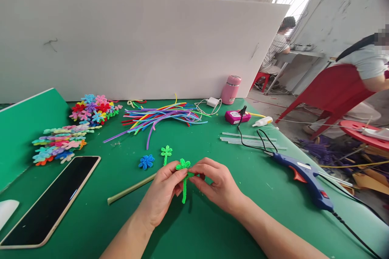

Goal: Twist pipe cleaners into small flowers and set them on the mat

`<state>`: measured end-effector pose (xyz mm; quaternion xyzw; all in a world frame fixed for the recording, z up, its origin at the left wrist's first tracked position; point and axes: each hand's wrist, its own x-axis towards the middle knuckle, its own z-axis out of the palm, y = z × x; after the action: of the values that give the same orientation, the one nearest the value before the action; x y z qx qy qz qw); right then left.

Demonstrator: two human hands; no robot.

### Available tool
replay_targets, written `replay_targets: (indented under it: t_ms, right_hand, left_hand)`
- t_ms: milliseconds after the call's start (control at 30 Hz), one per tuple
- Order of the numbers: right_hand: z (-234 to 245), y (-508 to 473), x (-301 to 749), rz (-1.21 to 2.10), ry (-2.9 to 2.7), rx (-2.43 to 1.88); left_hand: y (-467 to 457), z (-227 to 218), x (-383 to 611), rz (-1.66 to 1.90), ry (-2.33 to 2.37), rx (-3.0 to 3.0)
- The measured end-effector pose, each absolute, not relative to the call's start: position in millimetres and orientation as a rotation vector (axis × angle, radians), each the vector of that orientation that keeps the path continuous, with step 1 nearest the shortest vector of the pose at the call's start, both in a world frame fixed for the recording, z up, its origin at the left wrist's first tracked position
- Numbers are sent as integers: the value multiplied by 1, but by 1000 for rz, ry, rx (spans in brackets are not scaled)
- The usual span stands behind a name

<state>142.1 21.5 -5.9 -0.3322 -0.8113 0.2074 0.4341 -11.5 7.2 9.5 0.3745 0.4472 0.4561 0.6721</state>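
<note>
Between my two hands is a bright green pipe-cleaner flower (183, 164), its looped petals at the top and a straight stem hanging down. My left hand (162, 190) is closed, pinching it just under the petals. From the other side, the thumb and fingertips of my right hand (217, 182) are pinched on a green bit at its edge; the exact contact is partly hidden by the fingers. Just beyond lie another green pipe-cleaner flower (166, 151) with a stem and a blue pipe-cleaner flower (146, 162). A thin greenish stick (130, 189) runs under my left hand.
Loose pipe cleaners (164, 117) lie behind, with piled colourful flowers (94, 109) at left. A phone (51, 202) rests near left. At right are a blue glue gun (304, 176), clear glue sticks (243, 139), a magenta box (237, 117) and a pink bottle (231, 90).
</note>
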Motion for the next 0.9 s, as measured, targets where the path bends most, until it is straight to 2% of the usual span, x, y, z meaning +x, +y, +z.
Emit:
replay_targets:
  t_ms: [267, 533, 767, 900]
  right_hand:
    - [-6, 23, 142, 359, -2015, -822]
    - [-4, 22, 142, 482, -1958, -857]
    - [-2, 27, 148, 28, -2178, -811]
    - [0, 26, 149, -34, -2262, -798]
  left_hand:
    - [7, 10, -13, 1010, 1030, 904]
    - [7, 12, -11, 1001, 991, 817]
    - [7, 13, -11, 956, 921, 711]
    - [7, 15, -11, 906, 904, 671]
